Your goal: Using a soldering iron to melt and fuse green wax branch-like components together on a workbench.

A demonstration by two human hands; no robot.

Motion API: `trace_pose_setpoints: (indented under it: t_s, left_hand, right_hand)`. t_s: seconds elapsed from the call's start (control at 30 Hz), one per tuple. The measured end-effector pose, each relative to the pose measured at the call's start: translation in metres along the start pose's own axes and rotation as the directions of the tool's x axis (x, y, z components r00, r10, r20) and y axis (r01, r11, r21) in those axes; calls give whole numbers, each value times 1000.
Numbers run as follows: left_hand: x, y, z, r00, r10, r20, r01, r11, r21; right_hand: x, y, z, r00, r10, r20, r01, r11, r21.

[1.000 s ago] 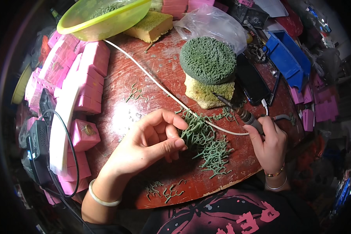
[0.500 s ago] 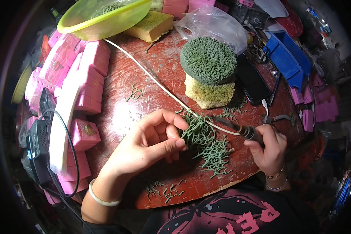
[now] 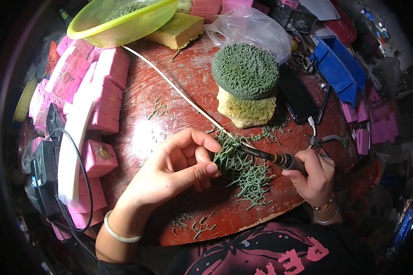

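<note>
My left hand point(image 3: 179, 167) is curled, thumb close to the middle finger, at the left side of a tangled pile of thin green branched pieces point(image 3: 245, 176); whatever it may hold is hidden. My right hand point(image 3: 312, 176) grips the handle of a soldering iron point(image 3: 277, 159), whose dark barrel points left into the pile near my left fingertips. A white cable point(image 3: 170, 82) runs diagonally under the pieces. Behind the pile, a round green textured block point(image 3: 245, 68) rests on a yellow sponge point(image 3: 245, 110). Small stray green pieces point(image 3: 202, 227) lie at the near edge of the red table point(image 3: 137, 96).
Stacked pink blocks point(image 3: 105, 91) and a dark boxy device point(image 3: 45, 178) with black cables line the left. A yellow-green basin point(image 3: 87, 34), a sponge block point(image 3: 176, 32) and a plastic bag point(image 3: 248, 27) are at the back. A phone point(image 3: 296, 91) and blue tray point(image 3: 335, 68) sit right.
My right hand has shifted slightly down, and the iron has swung from pointing up toward the sponge to pointing left into the green pile. My left hand has barely moved.
</note>
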State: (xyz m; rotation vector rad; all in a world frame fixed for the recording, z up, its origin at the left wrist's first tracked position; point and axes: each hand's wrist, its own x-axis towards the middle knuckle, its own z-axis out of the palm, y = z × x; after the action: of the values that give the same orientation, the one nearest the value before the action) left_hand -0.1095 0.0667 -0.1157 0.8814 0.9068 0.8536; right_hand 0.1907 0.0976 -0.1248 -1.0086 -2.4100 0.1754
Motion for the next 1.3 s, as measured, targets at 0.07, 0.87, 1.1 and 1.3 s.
trace_pose_setpoints:
  t_s: [0.07,0.87,1.1,1.3]
  left_hand:
    - [0,0,0,1000,0,-3,0,1000,0]
    - [1,-2,5,997,35,-62,-38,998,-55]
    - [0,-2,7,994,107,-10,-107,992,-68]
    - [1,-6,7,996,85,16,-85,996,-6]
  right_hand:
    - [0,0,0,1000,0,1,0,1000,-5]
    - [3,1,7,955,271,-121,-275,961,-25]
    - [4,2,7,961,256,-102,-262,964,-49]
    - [5,1,6,959,247,-136,-251,968,-16]
